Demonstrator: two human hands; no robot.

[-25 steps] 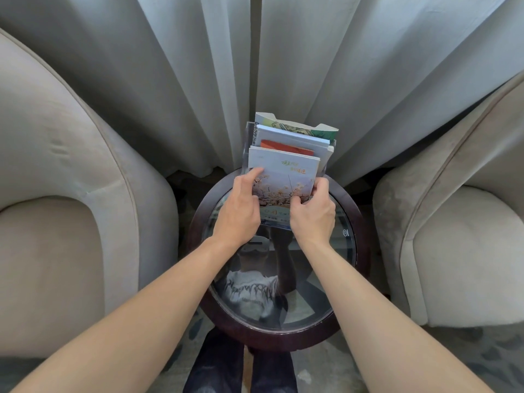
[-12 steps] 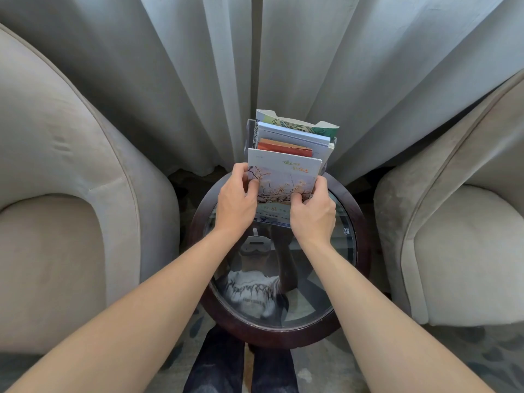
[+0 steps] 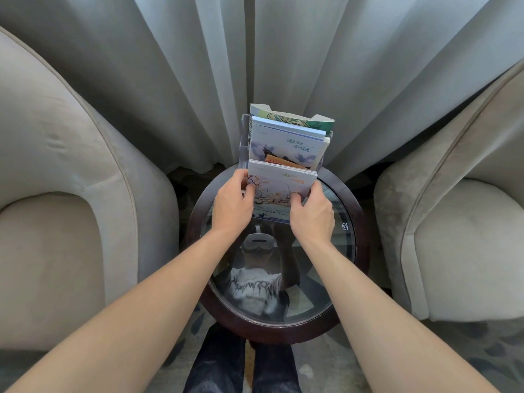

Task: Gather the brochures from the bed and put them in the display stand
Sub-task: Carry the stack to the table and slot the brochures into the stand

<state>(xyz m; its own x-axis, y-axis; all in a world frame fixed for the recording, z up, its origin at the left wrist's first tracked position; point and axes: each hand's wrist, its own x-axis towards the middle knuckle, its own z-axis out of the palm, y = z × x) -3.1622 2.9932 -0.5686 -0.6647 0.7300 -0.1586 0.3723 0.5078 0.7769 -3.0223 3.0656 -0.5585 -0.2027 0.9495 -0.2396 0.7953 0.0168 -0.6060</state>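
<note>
Lowered since before, front brochure stays gripped by left hand, right hand.

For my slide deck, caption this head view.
Both hands, left and right, seat a brochure in the clear display stand.

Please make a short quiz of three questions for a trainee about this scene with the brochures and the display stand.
1. True or false: both hands hold the front brochure stack.
2. Where does the clear display stand sit? A) on the left armchair B) on the round glass-top table C) on the floor
3. Fill in: directly behind the front stack, a thin ____ brochure peeks out.

Key
1. True: the left hand and the right hand pinch its side edges.
2. B
3. orange
</note>
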